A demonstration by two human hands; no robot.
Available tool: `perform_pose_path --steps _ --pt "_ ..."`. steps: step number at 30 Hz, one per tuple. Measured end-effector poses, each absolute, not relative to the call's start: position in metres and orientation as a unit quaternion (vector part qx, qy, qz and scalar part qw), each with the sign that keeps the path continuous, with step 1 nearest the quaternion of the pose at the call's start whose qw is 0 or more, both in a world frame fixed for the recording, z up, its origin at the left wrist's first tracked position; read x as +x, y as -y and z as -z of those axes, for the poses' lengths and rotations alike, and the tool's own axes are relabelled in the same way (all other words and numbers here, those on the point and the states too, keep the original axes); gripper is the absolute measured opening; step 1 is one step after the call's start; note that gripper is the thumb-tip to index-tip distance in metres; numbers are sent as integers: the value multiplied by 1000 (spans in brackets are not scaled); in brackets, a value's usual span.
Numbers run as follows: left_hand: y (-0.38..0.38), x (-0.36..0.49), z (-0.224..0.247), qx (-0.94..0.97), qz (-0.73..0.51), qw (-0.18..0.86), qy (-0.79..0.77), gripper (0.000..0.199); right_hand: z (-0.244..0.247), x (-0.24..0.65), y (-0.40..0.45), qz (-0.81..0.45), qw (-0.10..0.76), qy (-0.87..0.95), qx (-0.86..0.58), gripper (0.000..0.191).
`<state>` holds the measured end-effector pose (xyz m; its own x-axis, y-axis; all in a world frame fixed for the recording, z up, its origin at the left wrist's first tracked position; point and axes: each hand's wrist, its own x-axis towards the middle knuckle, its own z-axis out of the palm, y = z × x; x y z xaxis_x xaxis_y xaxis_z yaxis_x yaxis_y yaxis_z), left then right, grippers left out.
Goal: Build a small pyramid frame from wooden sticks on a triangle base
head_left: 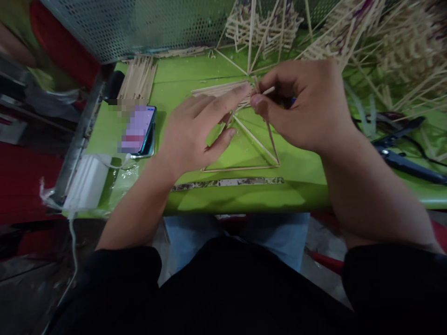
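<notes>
A frame of thin wooden sticks (256, 139) lies on the green table (307, 186), its long bottom stick near the front edge. My left hand (195, 128) rests over its left side, fingers stretched out and thumb apart. The left index fingertip touches the sticks where they meet at the top. My right hand (307, 102) is closed in a pinch on a thin wooden stick (268, 90) at that same joint. Several loose sticks (216, 87) lie behind my left fingers. In front of the frame is a flat, worn strip (228, 182). My fingers partly hide the joint.
A stick bundle (138, 77) and a phone (141, 128) lie at left, near a white box (87, 181) with a cable. Dark-handled pliers (394, 153) lie at right. Stick structures (265, 28) stand at the back, beside a perforated grey basket (139, 28).
</notes>
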<state>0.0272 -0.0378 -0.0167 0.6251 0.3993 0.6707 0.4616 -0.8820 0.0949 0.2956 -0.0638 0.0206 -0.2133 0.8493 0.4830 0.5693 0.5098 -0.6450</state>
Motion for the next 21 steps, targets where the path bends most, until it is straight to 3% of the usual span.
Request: perform_pose_path --steps 21 --pt "39 25 12 -905 318 4 281 64 -31 296 67 -161 353 782 -489 19"
